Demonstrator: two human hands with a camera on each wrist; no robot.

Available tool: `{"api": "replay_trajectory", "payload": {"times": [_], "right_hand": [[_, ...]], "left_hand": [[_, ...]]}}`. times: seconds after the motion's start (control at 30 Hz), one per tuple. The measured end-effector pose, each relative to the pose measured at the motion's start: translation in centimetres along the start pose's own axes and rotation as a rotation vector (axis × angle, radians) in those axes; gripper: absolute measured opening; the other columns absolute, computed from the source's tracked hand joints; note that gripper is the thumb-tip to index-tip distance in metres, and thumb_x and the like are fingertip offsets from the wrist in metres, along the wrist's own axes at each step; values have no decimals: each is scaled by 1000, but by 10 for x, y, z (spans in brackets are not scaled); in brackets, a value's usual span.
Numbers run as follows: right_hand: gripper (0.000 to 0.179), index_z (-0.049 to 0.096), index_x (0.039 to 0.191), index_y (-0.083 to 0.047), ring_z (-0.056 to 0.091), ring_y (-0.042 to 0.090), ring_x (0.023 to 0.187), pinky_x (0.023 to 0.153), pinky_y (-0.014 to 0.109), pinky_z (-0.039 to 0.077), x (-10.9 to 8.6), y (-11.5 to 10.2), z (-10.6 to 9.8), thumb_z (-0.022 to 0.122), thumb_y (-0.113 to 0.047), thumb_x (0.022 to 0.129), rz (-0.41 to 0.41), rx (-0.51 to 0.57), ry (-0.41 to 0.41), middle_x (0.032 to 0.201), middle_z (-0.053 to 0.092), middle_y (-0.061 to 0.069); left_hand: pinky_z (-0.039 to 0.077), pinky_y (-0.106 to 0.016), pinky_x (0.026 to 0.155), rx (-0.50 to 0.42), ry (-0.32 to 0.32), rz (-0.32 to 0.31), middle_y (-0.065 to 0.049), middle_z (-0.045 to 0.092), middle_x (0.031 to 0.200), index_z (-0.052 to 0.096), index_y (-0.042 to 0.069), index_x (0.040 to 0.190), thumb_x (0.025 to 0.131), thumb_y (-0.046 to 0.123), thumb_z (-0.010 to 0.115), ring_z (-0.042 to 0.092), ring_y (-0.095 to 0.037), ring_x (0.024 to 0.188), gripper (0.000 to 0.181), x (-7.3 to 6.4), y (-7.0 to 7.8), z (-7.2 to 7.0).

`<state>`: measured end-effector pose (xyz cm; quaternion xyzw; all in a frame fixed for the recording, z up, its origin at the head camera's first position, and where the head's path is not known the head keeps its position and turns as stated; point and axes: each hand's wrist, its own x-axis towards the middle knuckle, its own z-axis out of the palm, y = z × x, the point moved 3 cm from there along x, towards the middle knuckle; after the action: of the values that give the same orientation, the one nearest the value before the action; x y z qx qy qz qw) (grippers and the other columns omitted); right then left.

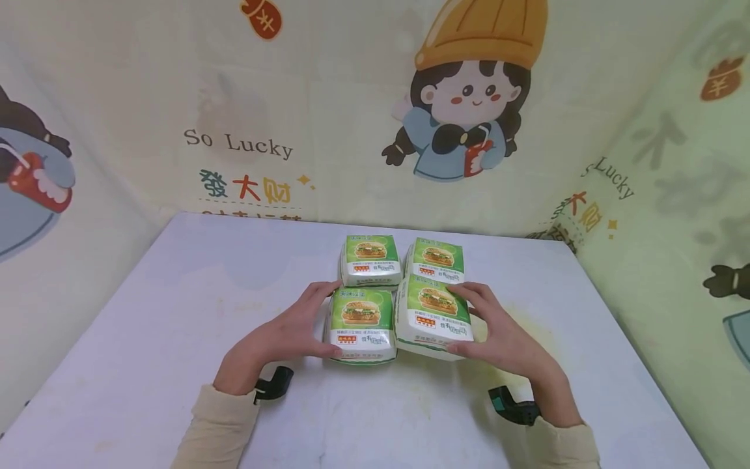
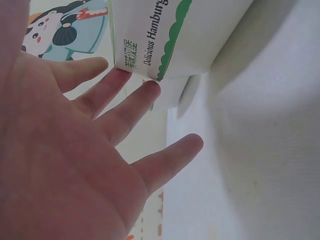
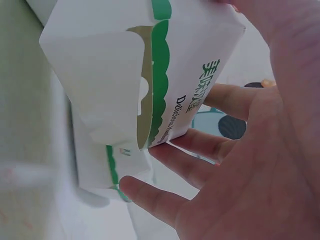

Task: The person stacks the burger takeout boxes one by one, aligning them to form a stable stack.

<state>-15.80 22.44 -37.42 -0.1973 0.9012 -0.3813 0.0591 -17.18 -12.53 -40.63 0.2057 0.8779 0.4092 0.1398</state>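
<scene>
As the left box [image 1: 360,319] and right box [image 1: 435,312] lie side by side, each is held from outside.
Rightward of the left hand [image 1: 290,330], the left box is pinched by wide-set fingers [image 2: 126,114]; leftward of the right hand [image 1: 504,339], the tilted right box is likewise gripped.

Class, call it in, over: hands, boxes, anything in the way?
Left hand grips near-left box. Right hand grips near-right box. Far-left box and far-right box close behind, could block forward push.
</scene>
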Motion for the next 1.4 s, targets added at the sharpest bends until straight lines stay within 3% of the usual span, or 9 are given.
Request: {"api": "replay_trajectory", "payload": {"times": [0.27,0.6,1.0,1.4], "right_hand": [[85,34,151,-32,42,40,133,102,64,42,0,-7,-2,81,-36,81,-9,32,18,153,25,4],[87,34,152,-34,42,29,133,97,50,51,15,-24,6,82,-39,79,-64,2,15,153,26,-2],[88,36,150,-36,32,20,138,100,54,47,33,-37,20,83,-45,76,-166,-47,14,151,28,-8],[90,35,150,-38,28,23,142,101,51,48,33,-54,38,84,-46,75,-199,-56,14,156,24,-3]], "left_hand": [[37,-52,112,-30,-1,-8,-4,25,156,21,16,157,70,41,87,32,-27,141,112,-2,1,2],[36,-53,113,-26,1,-12,-4,24,156,22,17,157,69,43,87,32,-28,142,113,-1,-5,7],[39,-51,112,5,2,-11,-1,25,155,22,20,157,69,44,87,35,-25,139,112,2,0,6],[35,-51,115,-49,6,-16,0,26,157,19,25,157,67,36,89,31,-22,143,115,3,1,6]]}}
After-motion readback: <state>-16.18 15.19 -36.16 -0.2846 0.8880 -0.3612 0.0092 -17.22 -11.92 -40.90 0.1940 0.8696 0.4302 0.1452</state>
